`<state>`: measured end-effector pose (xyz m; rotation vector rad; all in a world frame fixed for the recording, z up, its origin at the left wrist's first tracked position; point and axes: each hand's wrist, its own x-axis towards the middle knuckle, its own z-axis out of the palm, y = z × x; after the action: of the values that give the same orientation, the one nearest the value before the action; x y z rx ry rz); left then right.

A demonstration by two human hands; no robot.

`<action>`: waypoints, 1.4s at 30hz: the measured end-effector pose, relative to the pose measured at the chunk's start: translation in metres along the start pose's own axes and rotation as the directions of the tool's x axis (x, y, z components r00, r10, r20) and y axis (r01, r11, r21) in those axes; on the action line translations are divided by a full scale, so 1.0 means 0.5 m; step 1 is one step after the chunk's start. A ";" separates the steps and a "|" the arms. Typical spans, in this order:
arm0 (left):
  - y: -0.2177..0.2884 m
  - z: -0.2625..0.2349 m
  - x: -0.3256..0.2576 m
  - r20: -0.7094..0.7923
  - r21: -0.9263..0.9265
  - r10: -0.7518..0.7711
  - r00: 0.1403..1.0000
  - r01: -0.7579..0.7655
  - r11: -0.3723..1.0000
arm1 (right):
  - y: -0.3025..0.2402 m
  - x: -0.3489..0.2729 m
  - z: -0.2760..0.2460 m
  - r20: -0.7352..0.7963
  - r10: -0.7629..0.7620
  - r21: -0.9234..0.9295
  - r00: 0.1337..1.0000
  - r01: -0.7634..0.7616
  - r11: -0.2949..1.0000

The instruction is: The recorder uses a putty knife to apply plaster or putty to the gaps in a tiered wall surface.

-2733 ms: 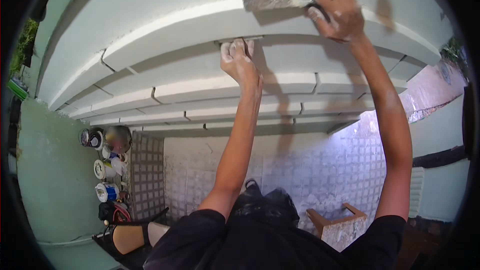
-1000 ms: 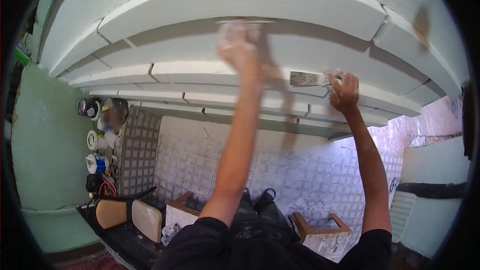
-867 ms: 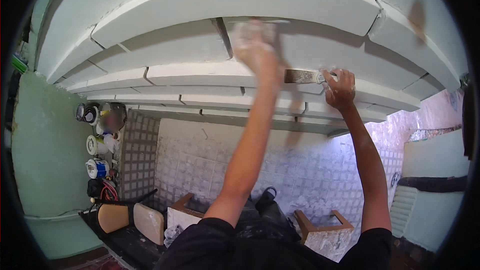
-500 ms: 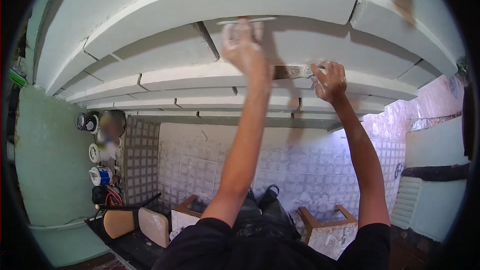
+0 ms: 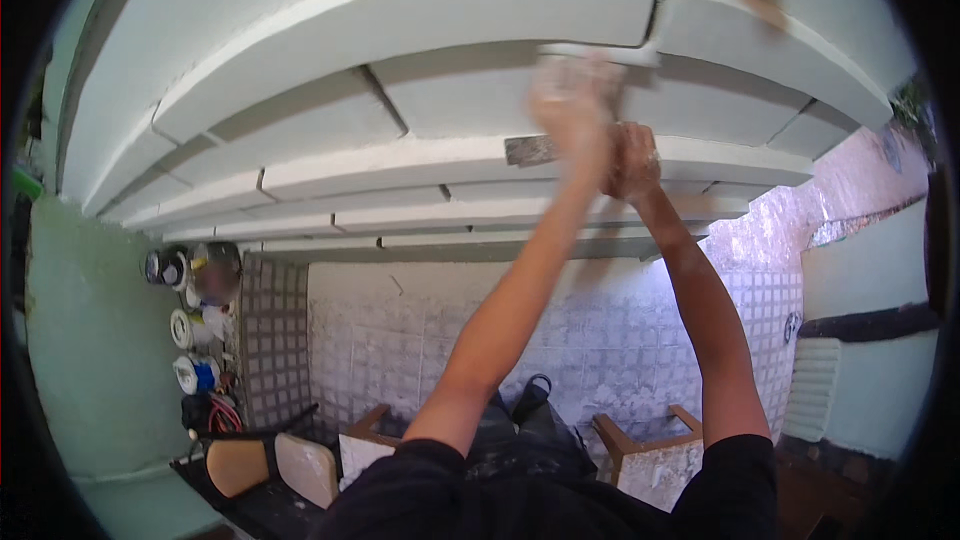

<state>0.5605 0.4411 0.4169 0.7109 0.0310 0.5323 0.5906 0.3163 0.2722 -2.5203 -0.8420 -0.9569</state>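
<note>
Overhead, my left hand (image 5: 578, 105) is blurred by motion, its fingers against a flat white-coated piece (image 5: 598, 54) pressed to the white wall surface under a protruding ledge; its exact kind does not show. My right hand (image 5: 634, 162), dusted white, is closed on a putty knife (image 5: 531, 150) whose handle it mostly covers. The smeared blade points left, in front of a lower ledge (image 5: 400, 155). In the picture my left wrist overlaps the space between blade and right hand. White stepped ledges (image 5: 420, 5) with dark vertical gaps run across above both arms.
Two wooden stools or chairs (image 5: 655, 475) stand by my legs. Buckets (image 5: 193, 330), a red hose (image 5: 225, 416) and cushioned seats (image 5: 305, 470) line the left side. A green wall (image 5: 90, 340) rises there; tiled floor (image 5: 450, 330) lies below.
My left hand has slid right along the wall with the flat white piece, close to my right hand. The right hand and putty knife have shifted slightly left; the view has moved a little.
</note>
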 end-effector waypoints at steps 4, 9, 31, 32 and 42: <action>-0.028 0.009 -0.006 0.027 -0.013 0.007 1.000 -0.007 1.000 | 0.007 -0.014 0.004 -0.001 0.051 0.155 0.999 -0.050 0.987; 0.093 -0.084 0.070 -0.091 0.021 0.198 0.976 -0.197 0.980 | -0.021 0.018 -0.030 0.024 -0.179 -0.067 0.984 0.180 0.981; 0.238 -0.239 0.193 -0.197 0.070 0.307 0.931 -0.299 0.952 | -0.001 0.000 -0.010 -0.008 -0.168 -0.132 0.986 0.165 0.977; 0.264 -0.252 0.211 -0.273 0.039 0.334 0.902 -0.336 0.941 | -0.007 0.006 -0.014 -0.013 -0.175 -0.128 0.985 0.172 0.977; 0.269 -0.233 0.184 -0.191 0.109 0.204 0.960 -0.186 0.977 | -0.010 0.005 -0.018 0.004 -0.157 -0.130 0.988 0.156 0.979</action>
<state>0.5551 0.6412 0.4266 0.7505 0.1769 0.7954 0.5844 0.3169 0.2809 -2.5886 -1.0203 -1.1019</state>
